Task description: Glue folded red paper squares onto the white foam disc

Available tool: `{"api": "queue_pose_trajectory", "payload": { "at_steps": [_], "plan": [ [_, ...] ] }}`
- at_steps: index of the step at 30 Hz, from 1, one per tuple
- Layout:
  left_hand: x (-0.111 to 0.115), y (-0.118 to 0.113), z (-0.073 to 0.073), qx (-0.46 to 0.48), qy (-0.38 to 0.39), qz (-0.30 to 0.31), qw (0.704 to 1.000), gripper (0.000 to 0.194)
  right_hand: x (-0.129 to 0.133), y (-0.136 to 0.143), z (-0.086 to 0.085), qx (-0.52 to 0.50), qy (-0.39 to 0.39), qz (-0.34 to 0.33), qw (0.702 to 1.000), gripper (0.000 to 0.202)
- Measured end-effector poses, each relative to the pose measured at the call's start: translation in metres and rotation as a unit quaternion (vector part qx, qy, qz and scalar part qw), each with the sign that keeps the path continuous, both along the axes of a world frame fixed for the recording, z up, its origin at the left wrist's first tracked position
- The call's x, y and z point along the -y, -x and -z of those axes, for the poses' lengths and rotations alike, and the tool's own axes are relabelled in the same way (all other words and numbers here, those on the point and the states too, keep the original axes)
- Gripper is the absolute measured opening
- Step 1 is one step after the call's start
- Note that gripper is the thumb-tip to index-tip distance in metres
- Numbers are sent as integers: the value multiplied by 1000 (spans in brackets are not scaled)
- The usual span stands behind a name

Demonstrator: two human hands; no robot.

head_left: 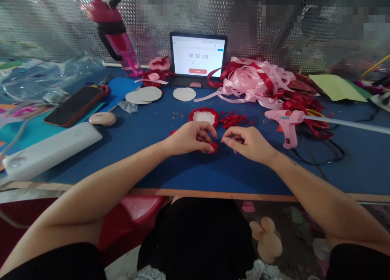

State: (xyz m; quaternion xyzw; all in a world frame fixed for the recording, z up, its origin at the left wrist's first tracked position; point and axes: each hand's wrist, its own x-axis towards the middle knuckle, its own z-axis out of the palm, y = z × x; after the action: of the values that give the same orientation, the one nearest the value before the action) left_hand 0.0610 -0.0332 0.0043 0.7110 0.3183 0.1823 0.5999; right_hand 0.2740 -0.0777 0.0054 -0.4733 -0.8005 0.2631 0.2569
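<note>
My left hand [195, 138] is curled, with a small red ribbon-like piece [215, 147] between its fingertips. Facing it a short gap to the right, my right hand [248, 142] has thumb and forefinger pressed together; whatever may be in that pinch is too small to see. Just beyond my left hand lies a white disc [204, 116] edged with a ring of red pieces [215, 111], its near side partly covered by my fingers. A loose heap of red bits [234, 120] sits right of the disc, behind my right hand.
A pink glue gun [288, 123] with a long glue stick and black cord lies right. Behind are pink and red ribbons [250, 79], a tablet [198, 54] and white discs [184, 94]. Left are a phone [74, 105], a white oblong device [53, 148] and a pink bottle [122, 48].
</note>
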Motion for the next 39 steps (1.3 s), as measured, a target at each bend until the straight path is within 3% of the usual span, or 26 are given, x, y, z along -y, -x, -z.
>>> {"api": "queue_pose_trajectory", "payload": {
  "at_steps": [15, 17, 19, 21, 25, 30, 35, 39],
  "plan": [
    [9, -7, 3, 1, -4, 20, 1000, 25, 1, 6, 1, -25, 56, -64, 996, 13],
    [9, -6, 2, -11, -22, 23, 999, 25, -2, -2, -5, -13, 41, -52, 998, 15],
    [8, -5, 1, -40, -88, 26, 995, 23, -7, -14, -14, 37, 21, -42, 998, 17],
    [8, -5, 1, -94, -207, 18, 974, 19, -12, -27, -22, 131, -1, -39, 991, 17],
    [11, -5, 2, -144, -412, 12, 900, 18, -16, -42, -29, 301, -18, -69, 951, 16],
    [17, -9, 7, -129, -533, -7, 836, 17, -13, -33, -22, 370, -50, -75, 925, 15],
    [25, -20, 15, -110, -619, 111, 769, 35, -12, -26, -16, 370, -93, -76, 921, 14],
    [28, -25, 20, -151, -622, 148, 754, 47, -12, -22, -13, 369, -96, -65, 922, 13]
  ]
}}
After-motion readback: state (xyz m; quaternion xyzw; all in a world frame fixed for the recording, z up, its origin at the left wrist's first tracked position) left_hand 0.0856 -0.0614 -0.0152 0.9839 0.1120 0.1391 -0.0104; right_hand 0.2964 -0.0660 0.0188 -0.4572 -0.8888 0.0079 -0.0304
